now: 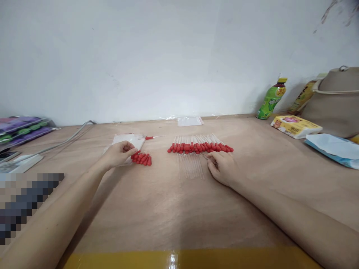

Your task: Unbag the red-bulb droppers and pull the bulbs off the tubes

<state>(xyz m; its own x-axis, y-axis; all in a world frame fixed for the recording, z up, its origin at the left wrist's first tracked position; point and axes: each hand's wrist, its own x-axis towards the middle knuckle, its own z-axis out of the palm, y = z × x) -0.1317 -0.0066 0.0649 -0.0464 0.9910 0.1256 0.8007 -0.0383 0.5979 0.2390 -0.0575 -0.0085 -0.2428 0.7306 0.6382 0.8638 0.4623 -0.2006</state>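
Note:
My left hand [122,153] is at the left end of a small pile of red-tipped pieces [144,159], its fingers pinched at one red piece. Behind it lies a white plastic bag [131,141]. My right hand [221,166] is closed by the right end of a row of red-tipped clear sticks [187,148], with something thin between its fingertips, too small to name. Clear sticks [192,167] hang down toward me below that row. A single red-tipped stick [149,138] lies beyond the pile.
At the back right stand a green bottle [271,99], a yellow tissue pack [295,126], a blue-white packet [333,149] and a beige bag [332,104]. A cable [67,141], a white power strip [25,164] and purple-green packages [25,129] are left. A small white bag [190,121] lies by the wall.

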